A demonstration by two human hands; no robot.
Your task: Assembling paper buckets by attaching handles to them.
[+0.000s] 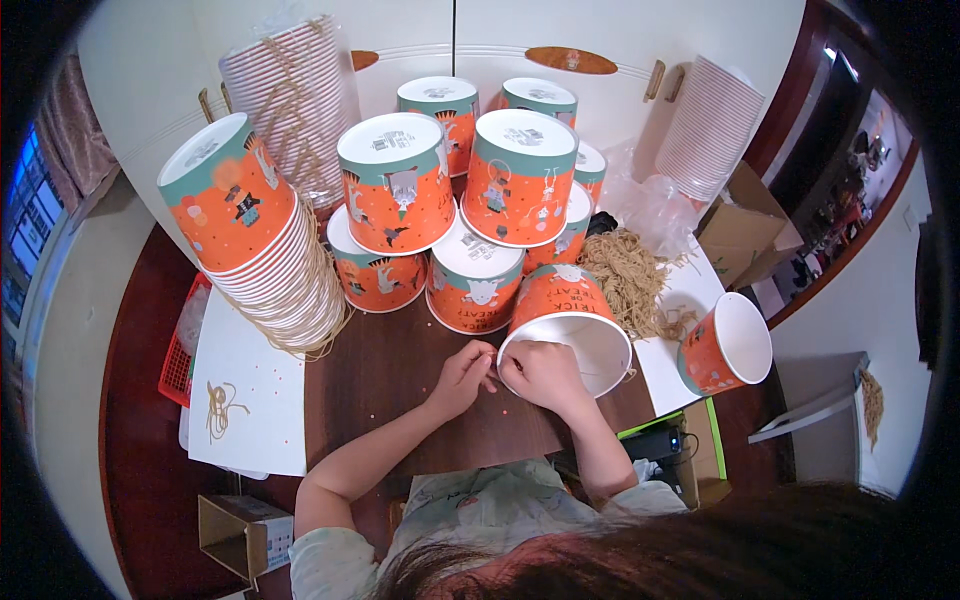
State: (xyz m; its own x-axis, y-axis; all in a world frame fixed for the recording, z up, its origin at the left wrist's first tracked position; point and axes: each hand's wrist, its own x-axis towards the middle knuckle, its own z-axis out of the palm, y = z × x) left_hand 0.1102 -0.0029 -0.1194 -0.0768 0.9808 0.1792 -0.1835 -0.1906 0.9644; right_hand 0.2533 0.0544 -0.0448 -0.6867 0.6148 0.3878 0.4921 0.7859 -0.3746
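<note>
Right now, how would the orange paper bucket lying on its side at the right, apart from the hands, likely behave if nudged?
The orange paper bucket lies on its side with its open mouth showing, so it would probably roll in a curve, being tapered. It looks empty and thin-walled, so likely light and easy to dent. Its white sheet probably offers little grip.

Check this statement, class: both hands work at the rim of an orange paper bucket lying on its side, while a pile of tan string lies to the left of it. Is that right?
Not quite. The head view shows the left hand and right hand at the rim of the orange paper bucket lying on its side, but the pile of tan string lies to the right of it, not the left.
</note>
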